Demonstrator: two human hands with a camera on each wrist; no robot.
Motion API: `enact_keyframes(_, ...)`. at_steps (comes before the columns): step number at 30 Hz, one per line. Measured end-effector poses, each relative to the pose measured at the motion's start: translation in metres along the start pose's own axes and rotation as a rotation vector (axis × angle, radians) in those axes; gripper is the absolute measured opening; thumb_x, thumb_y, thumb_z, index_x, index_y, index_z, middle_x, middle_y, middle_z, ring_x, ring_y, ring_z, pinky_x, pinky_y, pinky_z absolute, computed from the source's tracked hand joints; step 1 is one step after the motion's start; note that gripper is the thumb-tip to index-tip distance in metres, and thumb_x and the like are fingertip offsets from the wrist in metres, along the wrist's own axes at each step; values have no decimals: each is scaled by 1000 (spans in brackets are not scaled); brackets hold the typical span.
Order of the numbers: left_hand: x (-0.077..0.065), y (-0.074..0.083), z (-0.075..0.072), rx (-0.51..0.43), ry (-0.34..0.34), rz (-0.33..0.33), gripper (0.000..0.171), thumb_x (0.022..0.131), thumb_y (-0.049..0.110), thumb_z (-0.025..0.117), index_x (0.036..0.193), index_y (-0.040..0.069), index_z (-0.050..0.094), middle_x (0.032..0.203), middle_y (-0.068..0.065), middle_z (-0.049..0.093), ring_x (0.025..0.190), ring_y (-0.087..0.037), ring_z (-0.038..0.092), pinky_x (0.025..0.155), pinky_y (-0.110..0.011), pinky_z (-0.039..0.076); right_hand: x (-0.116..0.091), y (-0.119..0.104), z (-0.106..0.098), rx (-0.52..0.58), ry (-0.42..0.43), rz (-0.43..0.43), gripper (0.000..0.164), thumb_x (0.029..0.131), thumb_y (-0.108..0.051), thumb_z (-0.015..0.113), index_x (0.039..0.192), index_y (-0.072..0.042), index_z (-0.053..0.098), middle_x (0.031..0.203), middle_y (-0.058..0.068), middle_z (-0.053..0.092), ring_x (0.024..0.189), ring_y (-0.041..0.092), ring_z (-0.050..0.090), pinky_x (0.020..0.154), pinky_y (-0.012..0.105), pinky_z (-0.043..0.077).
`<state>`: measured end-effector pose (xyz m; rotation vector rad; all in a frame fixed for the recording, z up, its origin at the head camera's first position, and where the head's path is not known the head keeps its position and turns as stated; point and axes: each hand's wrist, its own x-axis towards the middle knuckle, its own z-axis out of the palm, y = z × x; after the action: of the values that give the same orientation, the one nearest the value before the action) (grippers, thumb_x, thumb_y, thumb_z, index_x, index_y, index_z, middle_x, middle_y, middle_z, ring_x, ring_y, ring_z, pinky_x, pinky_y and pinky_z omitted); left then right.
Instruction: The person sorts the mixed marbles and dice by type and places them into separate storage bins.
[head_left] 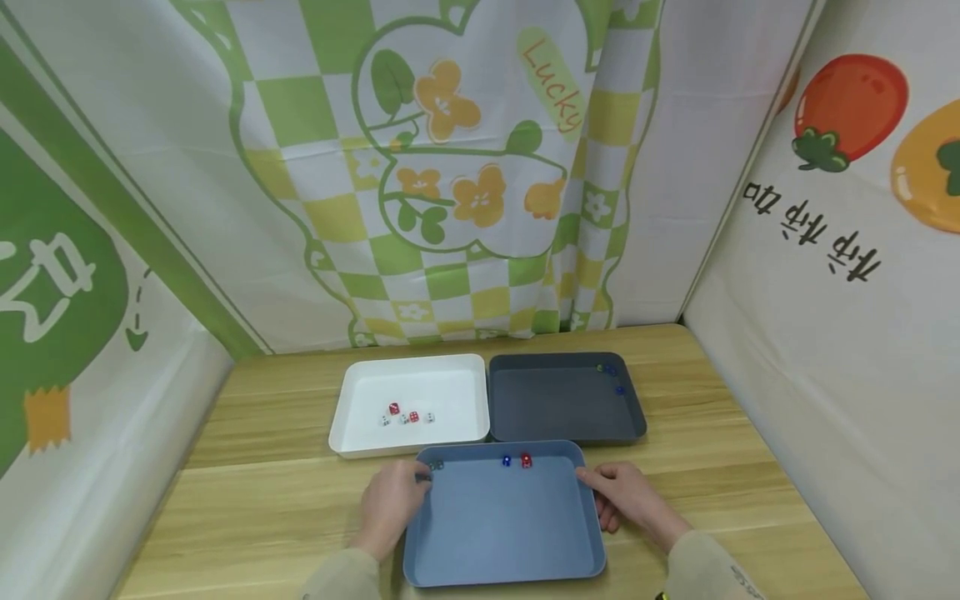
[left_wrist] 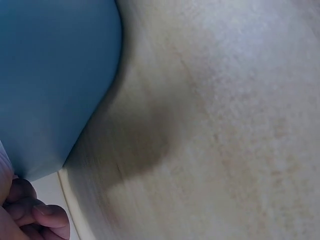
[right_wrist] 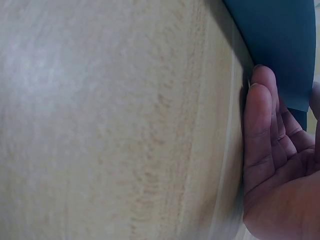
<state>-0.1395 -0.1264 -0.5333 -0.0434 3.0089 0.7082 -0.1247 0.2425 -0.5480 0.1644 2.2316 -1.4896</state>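
Presently both hands are on the blue tray (head_left: pixel 502 525), which sits nearest the person on the wood-grained table (head_left: pixel 262 500), one hand at each side. Left hand (head_left: pixel 393 504): grips the left wall near the far corner, fingers curled in at the rim; the left wrist view catches the bent fingers only at its lower edge. Right hand (head_left: pixel 626 496): pinches the right wall, thumb at the rim, the other fingers fairly long against the outside and low by the base. Cannot tell whether the tray bears fully on the table.

Inside it, along the far wall: a blue die (head_left: pixel 507 460) and a red die (head_left: pixel 527 460) close together right of centre; in the far left corner, near the left fingers, small dark greenish dice (head_left: pixel 436 466), too small to read.

Beyond, side by side: white tray (head_left: pixel 412 379) on the left, with two red dice (head_left: pixel 414 417) and three clear ones (head_left: pixel 430 417) loosely grouped; dark grey tray (head_left: pixel 551 408) on the right, a few small dice (head_left: pixel 619 390), mostly blue, towards its far right corner.

Pale sleeves (head_left: pixel 708 567) at both wrists. Behind the table, a green-and-yellow checked curtain (head_left: pixel 450 292) marked "Lucky".
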Motion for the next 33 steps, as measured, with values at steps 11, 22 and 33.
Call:
enact_keyframes(11,-2,1,-6,-103,15,7,13,85,12,80,98,13,80,101,-9,78,74,-15,69,54,-27,53,-1,-3,0,3,2,10,51,99,-52,62,83,-4,64,64,6,63,48,13,59,46,29,54)
enact_keyframes(22,8,7,-17,-180,49,83,15,86,12,80,101,11,81,106,-8,78,79,-14,69,62,-29,56,-2,-2,1,5,7,0,50,99,-52,62,84,-4,65,64,6,63,48,13,60,46,29,54)
enact_keyframes(33,32,27,-31,-271,67,135,10,87,13,80,97,10,82,98,-6,78,74,-13,62,63,-29,51,-2,-2,1,18,0,3,51,98,-53,63,83,-4,65,64,6,62,47,13,59,46,30,55)
